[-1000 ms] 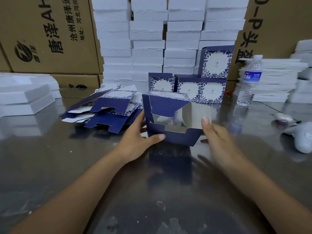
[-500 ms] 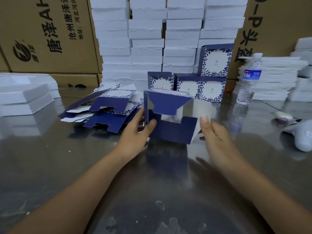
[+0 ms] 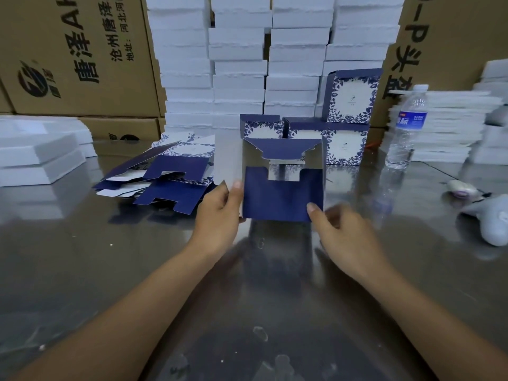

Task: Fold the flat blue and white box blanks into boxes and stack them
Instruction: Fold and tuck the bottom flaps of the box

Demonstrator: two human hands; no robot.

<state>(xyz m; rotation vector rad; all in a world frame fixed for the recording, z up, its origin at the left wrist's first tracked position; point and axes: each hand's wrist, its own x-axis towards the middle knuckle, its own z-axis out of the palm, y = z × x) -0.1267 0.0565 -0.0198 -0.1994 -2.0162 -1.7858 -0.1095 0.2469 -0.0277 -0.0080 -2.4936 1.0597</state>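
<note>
Box blank (image 3: 283, 195) over glossy, perhaps steel table (image 3: 82, 257), cardboard cartons (image 3: 68, 50) behind

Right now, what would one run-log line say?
task: box folding | left hand: grips half-folded box at left panel | right hand: pinches lower right corner | flaps: partly folded | finished boxes: stacked behind

Flat blanks (image 3: 165, 180) left of held box (image 3: 283, 182); folded boxes (image 3: 343, 127) behind; bottle (image 3: 406, 127) right.

Dim, bluish light; soft glare on the glossy table (image 3: 82, 270); wide-angle bowing and blur at edges
</note>
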